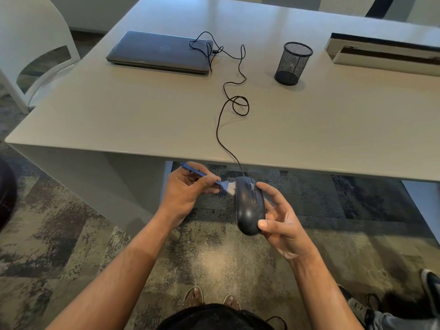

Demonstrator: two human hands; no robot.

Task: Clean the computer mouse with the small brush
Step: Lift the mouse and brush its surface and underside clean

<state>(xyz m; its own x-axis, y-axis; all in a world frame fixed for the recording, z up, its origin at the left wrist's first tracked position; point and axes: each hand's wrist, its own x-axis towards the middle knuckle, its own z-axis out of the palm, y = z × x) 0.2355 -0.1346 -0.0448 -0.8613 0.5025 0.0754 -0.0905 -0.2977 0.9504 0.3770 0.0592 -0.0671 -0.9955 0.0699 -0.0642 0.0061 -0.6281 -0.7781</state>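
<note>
Below the surface edge, the right hand pinches the light, smooth-shelled computer mouse by its sides; the left hand grips the small brush, soft bristles touching the mouse's left flank.

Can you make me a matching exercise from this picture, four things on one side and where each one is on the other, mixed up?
1. small brush
2. computer mouse
3. laptop
4. mesh pen cup

A. closed on the table, far left
B. held in the right hand
C. upright on the table, right of the cable
D. held in the left hand

Pairs: 1-D, 2-B, 3-A, 4-C
</note>
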